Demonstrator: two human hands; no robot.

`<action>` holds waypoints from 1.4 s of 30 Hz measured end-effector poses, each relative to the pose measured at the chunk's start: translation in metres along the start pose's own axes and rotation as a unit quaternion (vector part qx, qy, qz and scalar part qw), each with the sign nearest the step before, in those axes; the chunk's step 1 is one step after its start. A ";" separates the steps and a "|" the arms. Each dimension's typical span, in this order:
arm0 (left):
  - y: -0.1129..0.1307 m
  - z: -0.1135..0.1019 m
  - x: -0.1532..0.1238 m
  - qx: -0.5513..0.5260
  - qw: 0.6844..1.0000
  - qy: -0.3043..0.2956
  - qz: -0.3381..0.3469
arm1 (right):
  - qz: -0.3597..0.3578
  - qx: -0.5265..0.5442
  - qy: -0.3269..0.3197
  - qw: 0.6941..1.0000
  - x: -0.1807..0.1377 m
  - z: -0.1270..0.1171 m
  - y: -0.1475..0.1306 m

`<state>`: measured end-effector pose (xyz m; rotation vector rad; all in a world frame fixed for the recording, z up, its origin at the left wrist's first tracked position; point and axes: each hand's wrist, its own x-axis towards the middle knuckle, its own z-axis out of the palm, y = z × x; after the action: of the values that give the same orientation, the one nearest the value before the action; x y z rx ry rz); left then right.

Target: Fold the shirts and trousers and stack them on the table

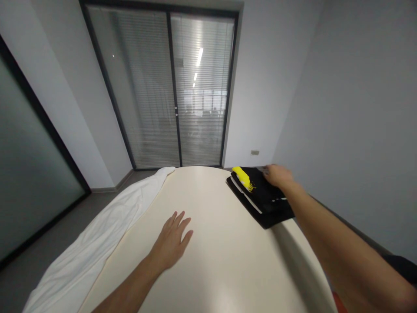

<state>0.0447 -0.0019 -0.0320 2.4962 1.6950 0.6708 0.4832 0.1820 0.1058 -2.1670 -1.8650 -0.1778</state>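
Note:
My left hand (172, 241) lies flat on the cream round table (215, 261), fingers stretched out and holding nothing. My right hand (276, 175) reaches to the far right edge of the table and rests on top of a stack of folded black clothes (263, 202), which shows a yellow print (243, 178) and white stripes. The fingers of that hand curl down over the far side of the stack, and I cannot see whether they grip it.
A white cloth (94, 243) is draped over the table's left edge and hangs down. Beyond the table stands a glass sliding door with closed blinds (172, 91). A grey wall runs close along the right side.

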 end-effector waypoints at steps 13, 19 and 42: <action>0.002 -0.001 -0.001 0.003 1.000 -0.008 -0.006 | -0.138 -0.019 -0.081 0.987 -0.072 0.049 -0.070; 0.001 -0.015 0.005 0.094 0.992 0.022 -0.082 | -0.239 0.008 0.102 0.966 -0.110 0.041 -0.113; 0.034 -0.045 0.007 0.162 0.971 -0.113 -0.132 | -0.312 0.171 0.046 0.933 -0.152 0.092 -0.132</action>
<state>0.0600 -0.0183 0.0202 2.3488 2.1310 0.0881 0.3212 0.0815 -0.0061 -1.2721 -2.2669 -0.0660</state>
